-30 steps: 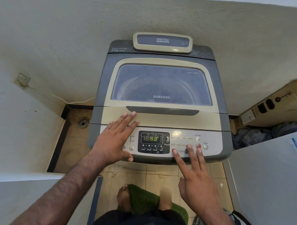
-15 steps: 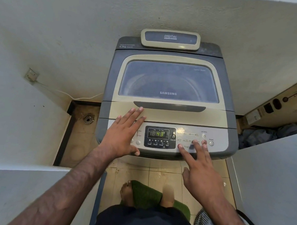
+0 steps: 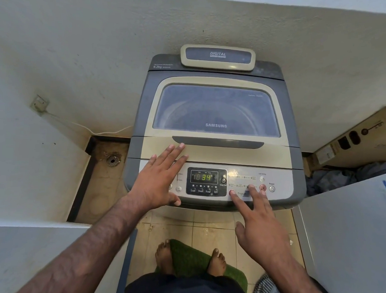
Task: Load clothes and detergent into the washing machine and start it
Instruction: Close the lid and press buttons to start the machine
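A grey and beige top-loading washing machine (image 3: 216, 151) stands against the wall with its lid (image 3: 217, 109) down. Its lit display (image 3: 204, 177) shows green digits ending in 34. My left hand (image 3: 158, 180) lies flat, fingers apart, on the left of the control panel (image 3: 281, 183) and lid edge. My right hand (image 3: 257, 217) is spread over the panel's right side, its index fingertip on the round Program button (image 3: 231, 192). The red start/pause button (image 3: 262, 188) and power button (image 3: 272, 189) sit just beyond its other fingers. Neither clothes nor detergent can be made out.
A floor drain (image 3: 112, 160) lies in the recess left of the machine. A wall socket (image 3: 39, 104) with a white cable is further left. A cardboard box (image 3: 360, 140) and dark cloth (image 3: 341, 177) sit at the right. My bare feet stand on a green mat (image 3: 189, 259).
The display digits changed from 43 to 34. My right index finger stays on the Program button and the left hand has not shifted on the panel; my head moved slightly.
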`<state>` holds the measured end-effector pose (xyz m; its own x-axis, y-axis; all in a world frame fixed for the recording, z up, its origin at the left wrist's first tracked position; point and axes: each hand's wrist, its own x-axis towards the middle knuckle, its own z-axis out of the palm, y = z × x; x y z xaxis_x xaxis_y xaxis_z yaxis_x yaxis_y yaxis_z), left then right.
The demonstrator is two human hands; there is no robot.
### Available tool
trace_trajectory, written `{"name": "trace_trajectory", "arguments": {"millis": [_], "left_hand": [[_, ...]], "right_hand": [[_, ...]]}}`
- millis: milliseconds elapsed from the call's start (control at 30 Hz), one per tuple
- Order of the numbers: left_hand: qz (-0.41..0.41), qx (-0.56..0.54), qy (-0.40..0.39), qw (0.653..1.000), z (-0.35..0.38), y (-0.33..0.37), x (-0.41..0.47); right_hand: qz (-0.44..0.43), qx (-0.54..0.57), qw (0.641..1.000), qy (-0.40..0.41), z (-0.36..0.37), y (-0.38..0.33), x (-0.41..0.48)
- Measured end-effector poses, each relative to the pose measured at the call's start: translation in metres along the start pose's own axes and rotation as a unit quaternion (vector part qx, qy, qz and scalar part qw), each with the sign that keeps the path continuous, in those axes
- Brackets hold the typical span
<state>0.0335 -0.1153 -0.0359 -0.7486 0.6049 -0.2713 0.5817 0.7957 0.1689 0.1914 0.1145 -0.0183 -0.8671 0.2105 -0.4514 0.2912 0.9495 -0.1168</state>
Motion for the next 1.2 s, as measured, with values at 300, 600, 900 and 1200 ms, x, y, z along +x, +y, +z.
{"name": "trace_trajectory", "arguments": {"millis": [300, 600, 900, 1200], "left_hand": [[-0.001, 0.0, -0.001, 1.0, 0.0004, -0.0004, 0.0004], [-0.004, -0.012, -0.001, 1.0, -0.0013, 0.0007, 0.0003], [-0.006, -0.007, -0.005, 1.0, -0.0018, 0.0017, 0.0], [-0.005, -0.012, 0.002, 1.0, -0.0012, 0.0003, 0.0004]], "right_hand": [[0.01, 0.007, 1.0, -0.006, -0.004, -0.0037, 0.0016], [-0.005, 0.006, 1.0, -0.022, -0.0069, -0.0001, 0.0012], [-0.005, 0.015, 1.0, -0.019, -0.0071, 0.0002, 0.0011], [0.004, 0.002, 1.0, -0.009, -0.001, -0.0018, 0.0021]]}}
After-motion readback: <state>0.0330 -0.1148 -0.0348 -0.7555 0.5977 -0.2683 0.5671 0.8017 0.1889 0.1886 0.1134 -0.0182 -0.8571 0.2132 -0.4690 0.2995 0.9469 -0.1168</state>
